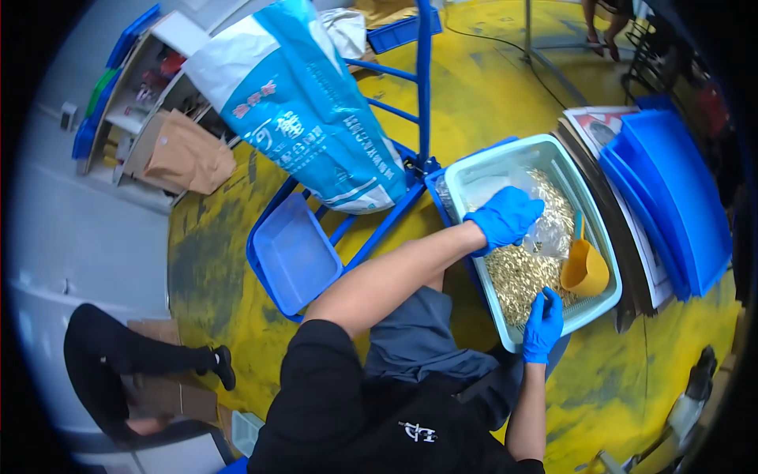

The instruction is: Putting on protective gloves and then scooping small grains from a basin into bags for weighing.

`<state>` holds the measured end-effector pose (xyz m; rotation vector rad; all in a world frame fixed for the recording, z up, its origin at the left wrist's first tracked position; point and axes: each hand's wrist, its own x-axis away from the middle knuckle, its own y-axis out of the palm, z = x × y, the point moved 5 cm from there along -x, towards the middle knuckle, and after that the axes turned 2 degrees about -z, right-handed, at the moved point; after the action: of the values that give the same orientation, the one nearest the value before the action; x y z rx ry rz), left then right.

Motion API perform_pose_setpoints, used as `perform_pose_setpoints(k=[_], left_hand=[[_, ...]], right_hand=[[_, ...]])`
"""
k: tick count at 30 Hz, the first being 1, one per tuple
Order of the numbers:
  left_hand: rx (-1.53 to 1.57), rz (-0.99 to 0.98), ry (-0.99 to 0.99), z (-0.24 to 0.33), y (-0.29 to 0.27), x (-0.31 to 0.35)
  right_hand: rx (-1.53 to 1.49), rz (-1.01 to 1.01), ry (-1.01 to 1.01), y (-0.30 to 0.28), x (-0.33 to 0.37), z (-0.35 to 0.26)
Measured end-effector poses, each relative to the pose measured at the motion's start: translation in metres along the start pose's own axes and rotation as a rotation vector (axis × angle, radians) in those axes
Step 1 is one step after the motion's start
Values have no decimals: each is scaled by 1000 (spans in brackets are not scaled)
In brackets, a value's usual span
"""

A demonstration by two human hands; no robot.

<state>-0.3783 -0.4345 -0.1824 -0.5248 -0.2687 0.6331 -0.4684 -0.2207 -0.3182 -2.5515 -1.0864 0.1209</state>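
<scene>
A pale green plastic tub in front of me holds a bed of small golden pellets. My left hand, in a blue glove, reaches across the tub and grips a clear plastic bag that lies over the pellets. The bag's contents are hard to tell from the pellets around it. At the tub's near edge is my right hand, also gloved in blue, its fingers slightly apart and seemingly holding nothing. A yellow scoop with a green handle rests on the pellets, close to the right hand.
A large blue-and-white sack leans on a blue metal frame ahead left, beside a blue tray. Stacked blue trays stand right of the tub. A brown paper bag sits by shelving. Another person bends at far left.
</scene>
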Motion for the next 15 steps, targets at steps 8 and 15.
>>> perform_pose_setpoints(k=[8,15], left_hand=[[621,618,-188,-23,-175,139],[369,828,-702,-150,-264,297]], right_hand=[[-81,3,-89,4,-2,15],[-125,-5,60,1,3,19]])
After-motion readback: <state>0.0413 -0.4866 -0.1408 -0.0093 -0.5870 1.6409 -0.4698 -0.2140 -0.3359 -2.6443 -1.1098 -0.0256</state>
